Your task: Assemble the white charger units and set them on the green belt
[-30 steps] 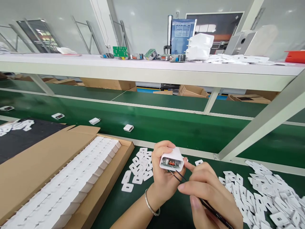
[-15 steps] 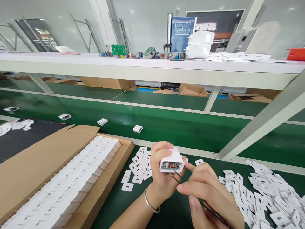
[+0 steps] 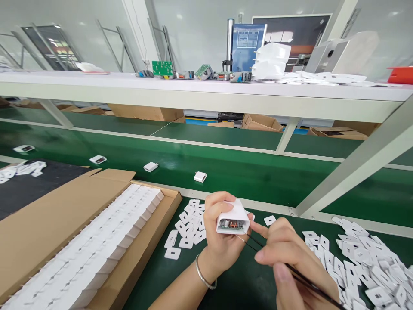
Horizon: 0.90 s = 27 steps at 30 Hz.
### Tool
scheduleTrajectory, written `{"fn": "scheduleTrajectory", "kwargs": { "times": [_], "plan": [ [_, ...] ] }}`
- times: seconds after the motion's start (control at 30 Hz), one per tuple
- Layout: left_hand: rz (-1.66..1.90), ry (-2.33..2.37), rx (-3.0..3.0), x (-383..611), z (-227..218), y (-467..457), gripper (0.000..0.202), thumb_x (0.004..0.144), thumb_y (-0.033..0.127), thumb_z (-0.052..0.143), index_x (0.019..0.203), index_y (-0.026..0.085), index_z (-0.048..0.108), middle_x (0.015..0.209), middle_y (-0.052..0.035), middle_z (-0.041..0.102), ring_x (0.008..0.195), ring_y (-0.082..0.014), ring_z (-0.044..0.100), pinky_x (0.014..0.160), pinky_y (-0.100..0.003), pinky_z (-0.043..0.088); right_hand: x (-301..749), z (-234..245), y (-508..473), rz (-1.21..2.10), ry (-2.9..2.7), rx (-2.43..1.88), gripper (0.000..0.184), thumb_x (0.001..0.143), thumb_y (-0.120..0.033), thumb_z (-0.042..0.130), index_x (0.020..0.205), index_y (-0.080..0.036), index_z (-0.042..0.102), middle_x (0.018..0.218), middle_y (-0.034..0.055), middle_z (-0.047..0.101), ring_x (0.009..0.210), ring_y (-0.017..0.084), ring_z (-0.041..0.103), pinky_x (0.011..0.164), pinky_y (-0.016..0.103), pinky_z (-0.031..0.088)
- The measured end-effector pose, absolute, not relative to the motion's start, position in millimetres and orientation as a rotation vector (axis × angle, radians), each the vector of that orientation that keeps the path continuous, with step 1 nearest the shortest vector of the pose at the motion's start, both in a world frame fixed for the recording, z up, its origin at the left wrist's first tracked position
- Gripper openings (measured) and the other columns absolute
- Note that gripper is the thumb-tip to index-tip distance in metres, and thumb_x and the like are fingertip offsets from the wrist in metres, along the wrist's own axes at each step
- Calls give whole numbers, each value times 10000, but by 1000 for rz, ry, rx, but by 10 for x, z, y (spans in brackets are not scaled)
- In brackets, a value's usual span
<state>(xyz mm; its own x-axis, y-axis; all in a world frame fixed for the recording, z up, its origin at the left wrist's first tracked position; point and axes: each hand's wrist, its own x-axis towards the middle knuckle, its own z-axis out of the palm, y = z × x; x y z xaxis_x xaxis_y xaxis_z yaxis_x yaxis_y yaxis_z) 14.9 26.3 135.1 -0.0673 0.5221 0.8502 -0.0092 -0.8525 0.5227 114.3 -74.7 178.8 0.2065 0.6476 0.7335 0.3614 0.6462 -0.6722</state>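
My left hand (image 3: pixel 219 234) grips a white charger housing (image 3: pixel 234 215), its open end toward me, showing a small circuit board inside. My right hand (image 3: pixel 290 258) pinches black tweezers (image 3: pixel 258 243) whose tips sit just below the housing's open end. A silver bangle (image 3: pixel 204 279) circles my left wrist. Both hands hover over the green bench (image 3: pixel 232 284).
A cardboard box (image 3: pixel 48 228) of white charger housings in rows lies at left. Flat white cover plates lie piled behind my left hand (image 3: pixel 190 224) and at right (image 3: pixel 361 262). Several white chargers ride the green conveyor (image 3: pixel 200 176). A shelf (image 3: pixel 193 92) with circuit boards spans overhead.
The chargers on the conveyor have drifted right. My right hand has pulled slightly right and down, drawing the tweezers back from the housing's opening. My left hand stays put.
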Motion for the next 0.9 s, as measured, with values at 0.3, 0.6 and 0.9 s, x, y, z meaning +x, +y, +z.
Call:
{"fn": "scheduleTrajectory", "kwargs": {
  "times": [0.3,0.6,0.9],
  "plan": [
    [1982,543,1902,145,1291,273,478,825,126,784,1180,278,502,1113,-57,587,976,-215,617,742,-342,561,1159,1746,-725,315,-1340,-979,299,1021,-147,470,948,-256,739,760,18,598,745,191,554,977,534,581],
    [1900,688,1845,162,1243,419,394,857,202,786,1133,260,511,1097,-53,591,977,-208,637,800,-349,557,1439,1641,-593,194,-1232,-1170,244,1035,-224,517,964,-281,743,855,25,660,832,212,610,894,429,556],
    [1474,952,1493,135,1217,707,333,889,332,772,1064,227,509,911,14,579,742,-121,589,689,-244,495,2052,693,178,369,-1775,-1952,325,848,27,523,1002,-193,707,988,86,678,982,264,613,865,384,484]
  ]
}}
